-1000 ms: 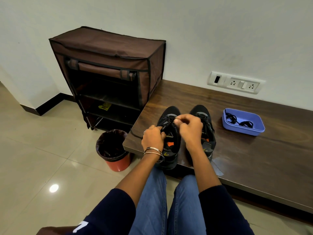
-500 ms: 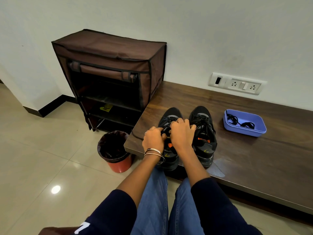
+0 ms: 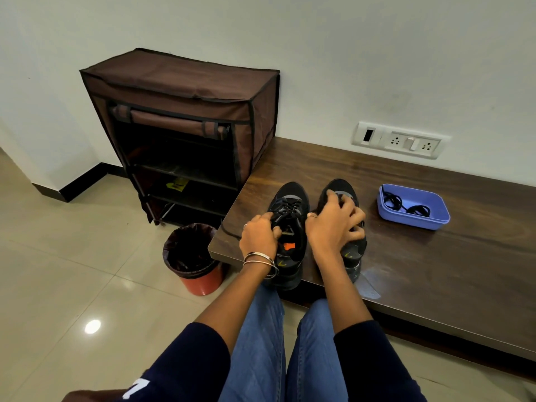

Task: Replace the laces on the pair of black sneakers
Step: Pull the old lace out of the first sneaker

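Note:
Two black sneakers stand side by side near the front edge of a dark wooden bench (image 3: pixel 435 271). The left sneaker (image 3: pixel 291 198) is laced, and a loose black lace end (image 3: pixel 229 232) trails off it to the left. My left hand (image 3: pixel 259 237) grips this sneaker's left side by the collar, thumb inside. My right hand (image 3: pixel 333 224) lies over the right sneaker (image 3: pixel 340 185), with its thumb and fingers curled round the upper and hiding most of the lacing. Black laces (image 3: pixel 406 206) lie coiled in a blue tray (image 3: pixel 412 223) to the right of the shoes.
A brown fabric shoe rack (image 3: pixel 185 111) stands against the wall left of the bench. A red bin with a dark liner (image 3: pixel 197 256) sits on the tiled floor below the bench corner. A white socket panel (image 3: pixel 400 140) is on the wall. My jeans-clad knees are below the shoes.
My right hand has left the left sneaker's laces and moved right onto the right sneaker. My left hand has stayed at the left sneaker.

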Action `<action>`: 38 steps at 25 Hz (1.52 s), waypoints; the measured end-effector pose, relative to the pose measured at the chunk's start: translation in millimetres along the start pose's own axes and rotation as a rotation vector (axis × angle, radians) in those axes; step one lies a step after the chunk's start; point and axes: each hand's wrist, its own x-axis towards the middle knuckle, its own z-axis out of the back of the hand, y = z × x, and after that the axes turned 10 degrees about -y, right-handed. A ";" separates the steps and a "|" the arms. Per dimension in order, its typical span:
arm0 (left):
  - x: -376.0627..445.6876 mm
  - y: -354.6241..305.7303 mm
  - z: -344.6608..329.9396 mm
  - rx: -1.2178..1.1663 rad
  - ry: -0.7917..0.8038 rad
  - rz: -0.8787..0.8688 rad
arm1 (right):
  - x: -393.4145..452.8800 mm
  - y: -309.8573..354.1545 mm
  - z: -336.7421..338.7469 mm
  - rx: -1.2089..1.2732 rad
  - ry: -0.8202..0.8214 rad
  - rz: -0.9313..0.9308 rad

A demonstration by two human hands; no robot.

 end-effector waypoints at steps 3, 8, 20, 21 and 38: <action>-0.1 1.6 -1.3 0.002 -0.012 -0.014 | -3.6 10.5 -8.5 -0.202 0.141 0.409; -1.1 3.5 -1.9 -0.036 -0.037 -0.008 | -9.9 6.6 -32.9 -0.327 0.183 0.592; -0.3 2.5 -0.2 -0.059 -0.026 -0.020 | 35.7 -1.2 -3.8 0.699 0.123 -0.307; -1.2 2.1 0.7 -0.055 -0.023 -0.019 | 39.0 1.1 -4.8 0.538 0.069 -0.223; 11.0 5.4 -4.4 0.101 -0.055 -0.125 | -14.3 -17.1 -43.8 -0.072 0.125 0.223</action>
